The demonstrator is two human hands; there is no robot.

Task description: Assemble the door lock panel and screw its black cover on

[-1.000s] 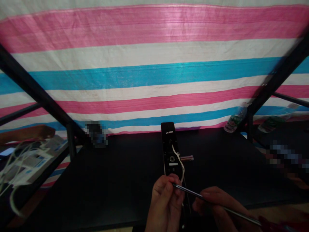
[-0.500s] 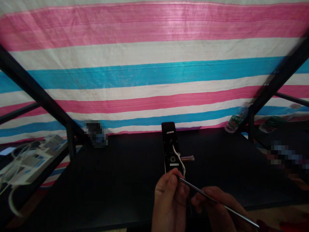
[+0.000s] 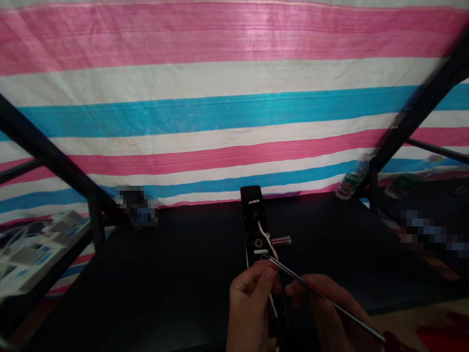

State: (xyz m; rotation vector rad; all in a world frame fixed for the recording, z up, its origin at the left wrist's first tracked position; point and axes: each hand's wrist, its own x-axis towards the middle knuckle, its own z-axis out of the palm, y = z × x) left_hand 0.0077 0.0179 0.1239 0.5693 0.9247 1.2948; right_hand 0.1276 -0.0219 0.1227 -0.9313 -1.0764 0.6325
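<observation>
A long black door lock panel (image 3: 252, 215) with a pale cable (image 3: 269, 239) and small white labels lies on the dark table. A short handle (image 3: 281, 240) juts from its right side. My right hand (image 3: 330, 303) is closed around the thin metal shaft of a screwdriver (image 3: 311, 289), which slants up to the left. My left hand (image 3: 254, 293) is over the panel's near part, thumb and fingers pinched at the shaft close to its tip. The tip is just past the fingers, near the lower white label. Whether a screw is there is too small to tell.
A striped plastic sheet (image 3: 205, 115) hangs behind the table (image 3: 176, 283). Power strips with cables (image 3: 44, 259) lie at the left. A plastic bottle (image 3: 351, 182) stands tilted by the right frame bar (image 3: 399, 132), another bottle (image 3: 403, 185) beyond it. A blurred-out object (image 3: 138, 208) sits back left.
The screwdriver tip has moved slightly up and left, and now shows beyond my left fingers. My left hand has shifted a little lower. The whole view has moved slightly.
</observation>
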